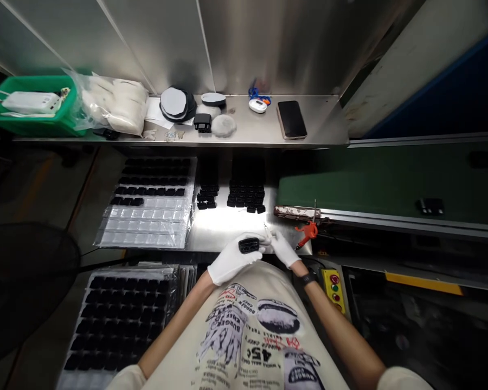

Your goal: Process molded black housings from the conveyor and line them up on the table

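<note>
My left hand (231,261), in a white glove, is closed around a small black plastic part (249,245) held just above the near edge of the steel worktop (223,227). My right hand (283,247), also gloved, pinches a thin metal tool (267,231) whose tip points at the black part. Further back on the worktop stand rows of the same black parts (246,196). A clear blister tray (148,208), partly filled with black parts, lies to the left.
A stack of trays full of black parts (120,317) sits low at the left. The upper shelf holds a phone (291,119), a green bin (32,111) and bagged white gloves (114,105). A green conveyor belt (382,184), an orange air gun (307,233) and a button box (335,290) are at the right.
</note>
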Available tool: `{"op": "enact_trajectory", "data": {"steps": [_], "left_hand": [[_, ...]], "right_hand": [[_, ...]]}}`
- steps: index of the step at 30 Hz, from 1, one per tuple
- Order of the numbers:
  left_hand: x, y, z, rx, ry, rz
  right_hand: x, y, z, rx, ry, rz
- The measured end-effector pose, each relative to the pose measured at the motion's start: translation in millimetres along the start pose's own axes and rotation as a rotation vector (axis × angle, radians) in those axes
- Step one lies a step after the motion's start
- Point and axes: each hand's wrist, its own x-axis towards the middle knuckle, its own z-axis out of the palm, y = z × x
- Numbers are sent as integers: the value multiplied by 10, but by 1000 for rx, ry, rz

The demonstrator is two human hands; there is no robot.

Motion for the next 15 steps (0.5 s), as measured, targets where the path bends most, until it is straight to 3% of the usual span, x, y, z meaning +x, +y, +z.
{"op": "enact_trajectory", "data": {"steps": [3,8,12,15], "left_hand": [[-29,108,-23,172,-31,-8],[-35,255,-79,273,-119,-48],[-3,341,-105,353,-124,-158],[35,401,-99,384,-209,-174]], "right_hand": [[-238,-295,-358,-52,37,-78],[-708,-972,-967,-509,39,-504],[-939,-1445,-1110,-927,24,-660],[-996,-1701,-1122,-1093,-20,-748]]}}
